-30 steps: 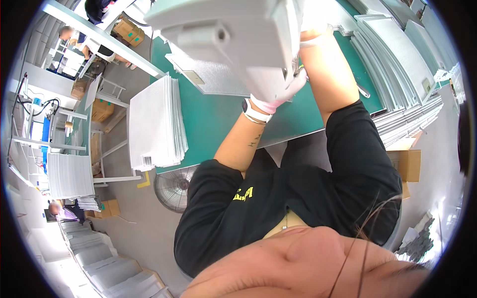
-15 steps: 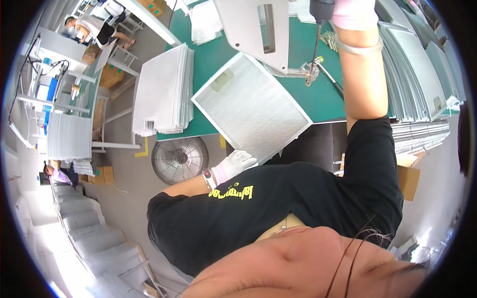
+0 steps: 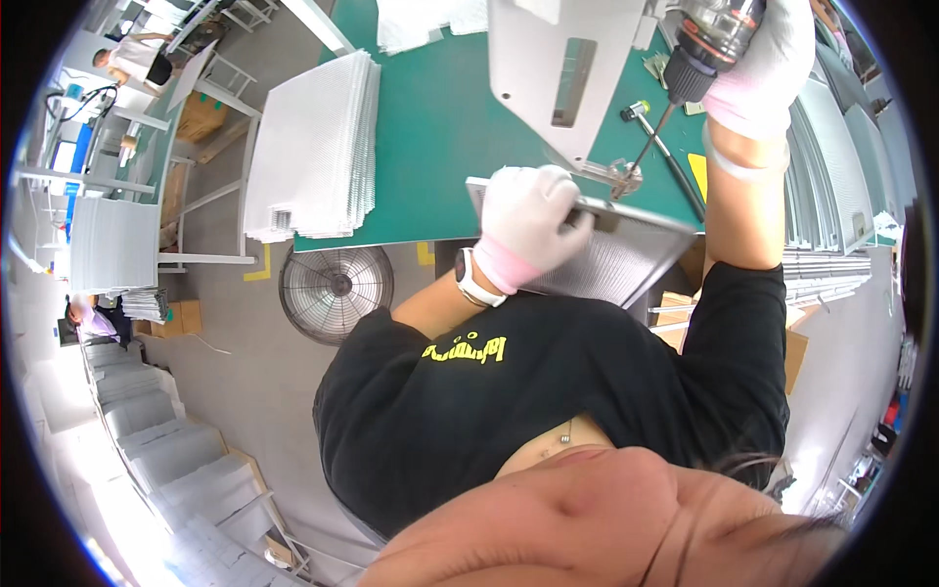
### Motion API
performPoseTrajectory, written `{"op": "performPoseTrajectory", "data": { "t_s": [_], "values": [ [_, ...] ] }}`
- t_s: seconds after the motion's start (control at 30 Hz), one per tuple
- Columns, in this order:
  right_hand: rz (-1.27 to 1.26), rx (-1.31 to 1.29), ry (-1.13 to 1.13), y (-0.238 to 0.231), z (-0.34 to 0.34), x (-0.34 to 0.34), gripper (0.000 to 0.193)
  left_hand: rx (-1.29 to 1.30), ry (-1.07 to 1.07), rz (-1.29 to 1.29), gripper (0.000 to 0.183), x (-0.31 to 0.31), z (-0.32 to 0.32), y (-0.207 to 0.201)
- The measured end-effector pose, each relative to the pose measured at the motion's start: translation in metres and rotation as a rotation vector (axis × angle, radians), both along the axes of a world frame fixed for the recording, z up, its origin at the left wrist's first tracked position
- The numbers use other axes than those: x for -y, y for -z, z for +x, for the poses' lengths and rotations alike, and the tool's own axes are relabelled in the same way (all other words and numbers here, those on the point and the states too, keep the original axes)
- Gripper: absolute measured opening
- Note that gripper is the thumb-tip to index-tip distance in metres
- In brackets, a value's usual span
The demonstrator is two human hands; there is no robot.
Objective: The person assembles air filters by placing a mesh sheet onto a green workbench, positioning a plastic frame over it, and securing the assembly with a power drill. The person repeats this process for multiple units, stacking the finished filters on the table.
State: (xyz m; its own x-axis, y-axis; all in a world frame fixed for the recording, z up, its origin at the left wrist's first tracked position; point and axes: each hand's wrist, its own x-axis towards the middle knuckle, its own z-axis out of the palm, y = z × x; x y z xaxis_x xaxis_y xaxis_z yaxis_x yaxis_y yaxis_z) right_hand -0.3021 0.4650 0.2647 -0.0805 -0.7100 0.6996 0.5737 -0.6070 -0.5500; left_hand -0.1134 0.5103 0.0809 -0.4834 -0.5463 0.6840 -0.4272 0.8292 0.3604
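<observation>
In my right hand [image 3: 768, 73], white-gloved with a pink cuff, is a black power drill [image 3: 712, 41]. Its long bit slants down to a small metal-and-clear fixture [image 3: 620, 180] on a pale grey machine plate [image 3: 543, 83]. My left hand [image 3: 533, 220], gloved too, is closed with curled fingers at the upper edge of a framed mesh panel [image 3: 602, 262]; motion blurs it slightly. The panel tilts between the bench edge and my body, its far edge by the fixture. My left hand covers part of the panel's left side.
A green bench [image 3: 421, 147] bears a stack of white mesh panels [image 3: 308, 147] at left and more panels [image 3: 817, 157] at right. A hammer-like tool [image 3: 670, 157] lies beside the fixture. A floor fan [image 3: 339, 285] stands below left. Another person [image 3: 137, 59] is far left.
My left hand has moved from the panel's lower edge up to its upper edge. The panel has swung into a steeper tilt and shifted right. The drill has come lower and nearer.
</observation>
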Motion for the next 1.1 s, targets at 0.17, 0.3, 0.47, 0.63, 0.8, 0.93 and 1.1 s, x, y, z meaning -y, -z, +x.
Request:
{"op": "performPoseTrajectory", "data": {
  "t_s": [0.17,0.3,0.47,0.63,0.8,0.93,1.1],
  "values": [
    [0.102,0.045,0.042,0.019,0.009,-0.018,0.036,0.024,-0.078,-0.026,0.028,-0.018,-0.011,-0.002],
    [0.104,-0.075,0.094,0.033,-0.006,-0.018,0.038,0.014,-0.046,-0.023,0.026,-0.020,-0.011,0.000],
    [0.139,0.064,-0.028,0.033,0.002,-0.019,0.043,0.029,0.036,-0.012,0.024,-0.016,-0.007,0.002],
    [0.146,0.018,-0.133,0.056,-0.002,-0.020,0.043,0.084,0.034,0.077,0.023,-0.024,0.000,0.008],
    [0.283,0.172,-0.080,0.128,-0.029,-0.049,0.047,-0.035,0.133,0.191,0.037,-0.029,-0.003,0.028],
    [0.234,0.284,0.012,0.158,-0.052,-0.047,0.048,-0.030,0.164,0.243,0.040,-0.035,-0.003,0.016],
    [0.260,0.280,0.041,0.161,-0.043,-0.058,0.043,-0.055,0.244,0.263,0.044,-0.030,-0.005,0.026]
  ]
}}
